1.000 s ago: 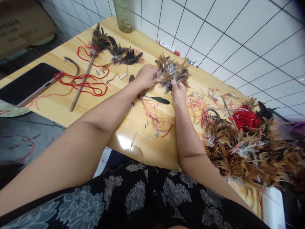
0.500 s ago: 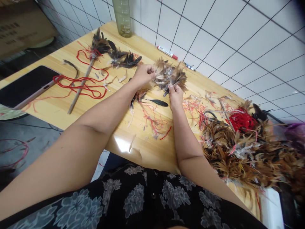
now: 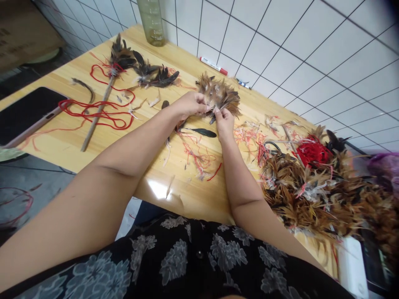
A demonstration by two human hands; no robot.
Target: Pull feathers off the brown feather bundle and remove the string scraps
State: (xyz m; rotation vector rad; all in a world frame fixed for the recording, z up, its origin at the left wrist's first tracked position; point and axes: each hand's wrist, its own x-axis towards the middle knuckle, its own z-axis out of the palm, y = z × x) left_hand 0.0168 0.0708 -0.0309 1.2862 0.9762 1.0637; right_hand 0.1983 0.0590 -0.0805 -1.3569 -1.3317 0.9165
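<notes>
While the tiled wall [image 3: 264, 37] stands beyond the grip, the wooden table [image 3: 202, 203] spreads beneath it. A big heap of brown feathers [image 3: 311, 199] lies well to its right, a feathered stick [image 3: 107, 90] well to its left. Just past the fingers, the feather bunch [image 3: 221, 93] fans toward the wall, pinched along its near edge by the left hand [image 3: 196, 104] and right hand [image 3: 225, 121]. Both hands have just drawn closer together, so the bunch seems gathered tighter at its base. On the near side, past pink shreds [image 3: 202, 161], bare wood runs to the front edge, giving most room; behind the bunch, a red-capped marker [image 3: 213, 65] narrows the gap.
</notes>
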